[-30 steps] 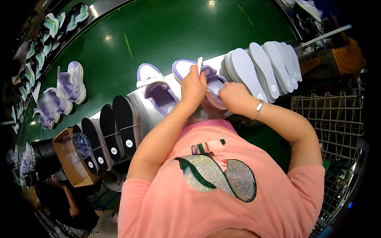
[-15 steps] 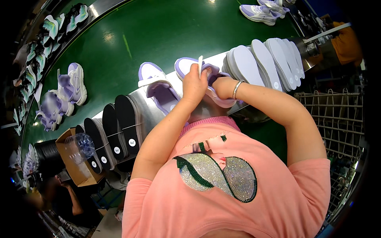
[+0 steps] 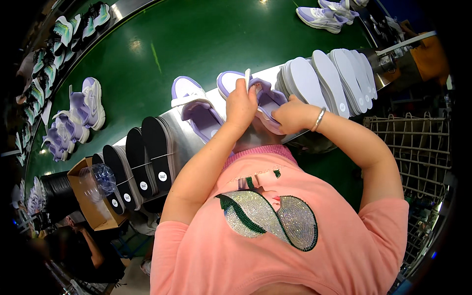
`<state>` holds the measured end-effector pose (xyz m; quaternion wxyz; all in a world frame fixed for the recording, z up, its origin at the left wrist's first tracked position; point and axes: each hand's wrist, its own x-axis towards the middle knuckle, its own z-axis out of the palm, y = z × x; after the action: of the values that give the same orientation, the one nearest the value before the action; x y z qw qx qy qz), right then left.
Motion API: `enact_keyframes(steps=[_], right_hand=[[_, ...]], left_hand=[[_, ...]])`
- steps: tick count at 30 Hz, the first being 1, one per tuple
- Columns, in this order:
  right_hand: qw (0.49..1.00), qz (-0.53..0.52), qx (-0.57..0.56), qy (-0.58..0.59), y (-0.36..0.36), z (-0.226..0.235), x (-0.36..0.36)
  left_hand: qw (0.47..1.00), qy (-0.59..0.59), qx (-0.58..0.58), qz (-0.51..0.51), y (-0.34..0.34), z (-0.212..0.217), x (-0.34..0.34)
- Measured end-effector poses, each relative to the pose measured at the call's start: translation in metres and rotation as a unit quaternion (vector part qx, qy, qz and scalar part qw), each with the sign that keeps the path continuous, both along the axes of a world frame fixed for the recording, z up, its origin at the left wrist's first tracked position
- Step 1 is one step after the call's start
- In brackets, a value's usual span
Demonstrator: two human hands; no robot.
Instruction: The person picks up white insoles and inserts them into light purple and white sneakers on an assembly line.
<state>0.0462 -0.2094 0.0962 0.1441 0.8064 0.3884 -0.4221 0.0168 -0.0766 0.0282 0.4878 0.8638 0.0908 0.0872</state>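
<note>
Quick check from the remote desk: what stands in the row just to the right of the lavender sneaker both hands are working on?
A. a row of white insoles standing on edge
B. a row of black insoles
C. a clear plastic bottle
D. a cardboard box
A: a row of white insoles standing on edge sits right beside the lavender sneaker that the left hand and right hand are gripping.

Both forearms are raised from the lower edge and brought together ahead of the chest. The left hand (image 3: 241,104) is held upright with its back turned to the camera, the fingers (image 3: 242,87) curled closed in a grip. The right hand (image 3: 291,114) is set just beside it, wrist bent inward, fingers tucked out of sight.
</note>
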Motion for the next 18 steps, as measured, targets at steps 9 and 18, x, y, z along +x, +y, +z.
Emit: enact_keyframes(steps=[9, 18], right_hand=[[0.993, -0.043, 0.113, 0.016, -0.027, -0.024, -0.001], [0.934, -0.137, 0.326, -0.057, -0.03, 0.041, -0.01]], left_hand=[[1.0, 0.019, -0.021, -0.001, 0.0, 0.006, -0.002], [0.994, 0.026, -0.107, 0.002, 0.008, 0.01, -0.028]])
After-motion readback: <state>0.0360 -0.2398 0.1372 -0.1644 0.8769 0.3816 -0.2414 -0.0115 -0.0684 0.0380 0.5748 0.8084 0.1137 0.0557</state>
